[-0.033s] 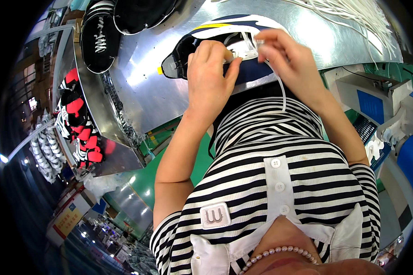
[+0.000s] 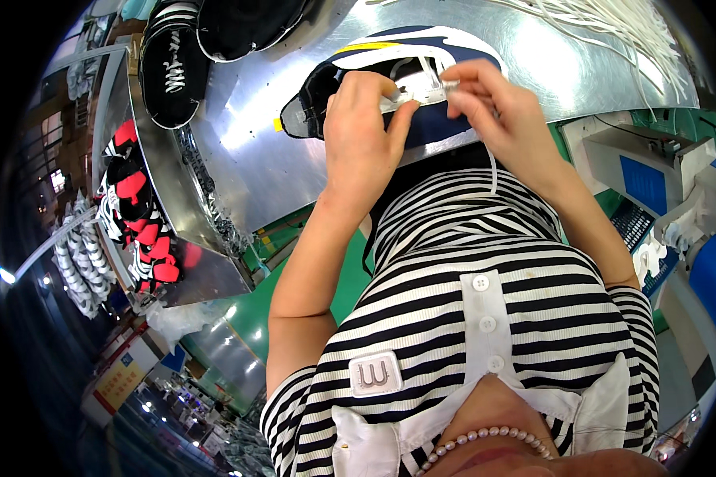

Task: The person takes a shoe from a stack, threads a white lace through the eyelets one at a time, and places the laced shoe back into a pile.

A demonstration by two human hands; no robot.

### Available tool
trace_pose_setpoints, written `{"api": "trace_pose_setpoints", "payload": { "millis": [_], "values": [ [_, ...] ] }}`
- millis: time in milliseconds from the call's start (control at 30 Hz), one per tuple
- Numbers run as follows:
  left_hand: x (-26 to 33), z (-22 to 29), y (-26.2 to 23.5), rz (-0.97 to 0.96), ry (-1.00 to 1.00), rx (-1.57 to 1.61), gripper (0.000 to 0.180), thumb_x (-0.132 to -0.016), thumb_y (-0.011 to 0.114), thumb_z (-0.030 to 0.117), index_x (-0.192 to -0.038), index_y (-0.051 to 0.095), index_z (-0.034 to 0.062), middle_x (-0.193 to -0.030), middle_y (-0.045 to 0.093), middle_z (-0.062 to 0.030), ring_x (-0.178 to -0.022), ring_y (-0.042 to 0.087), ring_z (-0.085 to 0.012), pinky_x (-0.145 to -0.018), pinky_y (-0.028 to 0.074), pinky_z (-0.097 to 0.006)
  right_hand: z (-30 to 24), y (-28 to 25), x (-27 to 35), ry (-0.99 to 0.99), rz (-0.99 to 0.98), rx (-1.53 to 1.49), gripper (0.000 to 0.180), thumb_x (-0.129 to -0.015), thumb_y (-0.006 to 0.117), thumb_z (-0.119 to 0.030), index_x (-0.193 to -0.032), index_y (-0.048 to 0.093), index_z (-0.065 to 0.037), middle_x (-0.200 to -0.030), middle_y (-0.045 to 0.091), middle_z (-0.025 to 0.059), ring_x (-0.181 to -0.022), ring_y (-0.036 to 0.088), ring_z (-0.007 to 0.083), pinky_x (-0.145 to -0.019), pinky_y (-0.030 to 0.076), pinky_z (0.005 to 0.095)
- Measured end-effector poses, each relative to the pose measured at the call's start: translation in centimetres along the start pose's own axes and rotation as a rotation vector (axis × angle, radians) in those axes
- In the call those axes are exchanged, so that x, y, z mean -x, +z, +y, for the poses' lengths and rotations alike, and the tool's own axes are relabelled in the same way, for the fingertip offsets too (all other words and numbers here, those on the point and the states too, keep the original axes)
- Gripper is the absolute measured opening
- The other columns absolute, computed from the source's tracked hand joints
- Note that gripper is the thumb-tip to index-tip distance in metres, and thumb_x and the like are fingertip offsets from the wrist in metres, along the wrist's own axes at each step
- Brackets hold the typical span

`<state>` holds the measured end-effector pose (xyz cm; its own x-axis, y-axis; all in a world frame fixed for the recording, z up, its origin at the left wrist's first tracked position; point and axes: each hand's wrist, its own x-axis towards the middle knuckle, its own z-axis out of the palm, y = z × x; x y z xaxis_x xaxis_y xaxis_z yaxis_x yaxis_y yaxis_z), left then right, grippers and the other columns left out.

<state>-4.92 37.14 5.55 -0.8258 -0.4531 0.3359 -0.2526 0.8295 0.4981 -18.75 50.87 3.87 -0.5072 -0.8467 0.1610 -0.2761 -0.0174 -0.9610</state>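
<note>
**Both hands on a navy shoe at the near edge of the tabletop**

Up close, the navy shoe lies at the near edge of the shiny metal tabletop, its white-and-yellow-striped side facing far and its opening turned toward the left; the left hand rests over the middle of the shoe, fingers curled, its thumb pressed against a pale lace tip at the eyelet area; the right hand comes in from the right, thumb and forefinger pinched together on a white shoelace, which runs from the fingers and drops in a thin line over the near edge of the tabletop and onto the striped shirt; the two hands sit just beside each other, fingertips almost meeting above the shoe's tongue; whether the lace is already through an eyelet cannot be told.

Farther off, at the far right of the tabletop, a loose bundle of white laces lies spread out; at the far left, a black shoe with white lacing sits on the tabletop, with another dark shoe just beside it to the right; to the left, below the level of the tabletop, red-and-black shoes are stacked in a row; on the right stands a pale machine with blue panels, well apart from the hands.
</note>
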Motion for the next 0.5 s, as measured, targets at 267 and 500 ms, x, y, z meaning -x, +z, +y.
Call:
{"api": "trace_pose_setpoints", "payload": {
  "millis": [267,500],
  "values": [
    [-0.4,-0.4,-0.4,-0.111,-0.181,-0.045,0.030,-0.075,0.083,0.021,-0.091,0.064,0.0028,-0.079,0.070,-0.0101,-0.066,0.066,-0.0208,-0.060,0.050,-0.031,0.1,0.1,0.2,0.134,-0.131,0.089,0.016,-0.094,0.058,-0.016,-0.105,0.056,-0.004,-0.079,0.067,0.0128,-0.072,0.066,0.0303,-0.066,0.049,0.0385],
    [-0.5,-1.0,-0.5,-0.149,-0.107,0.093,0.023,-0.077,0.081,0.014,-0.090,0.066,0.0027,-0.077,0.069,-0.0086,-0.060,0.063,-0.0166,-0.055,0.047,-0.027,0.3,0.3,-0.6,0.172,-0.179,0.141,0.013,-0.094,0.057,-0.014,-0.100,0.054,-0.003,-0.070,0.064,0.0122,-0.067,0.064,0.0311,-0.061,0.048,0.0399]
  ]
}}
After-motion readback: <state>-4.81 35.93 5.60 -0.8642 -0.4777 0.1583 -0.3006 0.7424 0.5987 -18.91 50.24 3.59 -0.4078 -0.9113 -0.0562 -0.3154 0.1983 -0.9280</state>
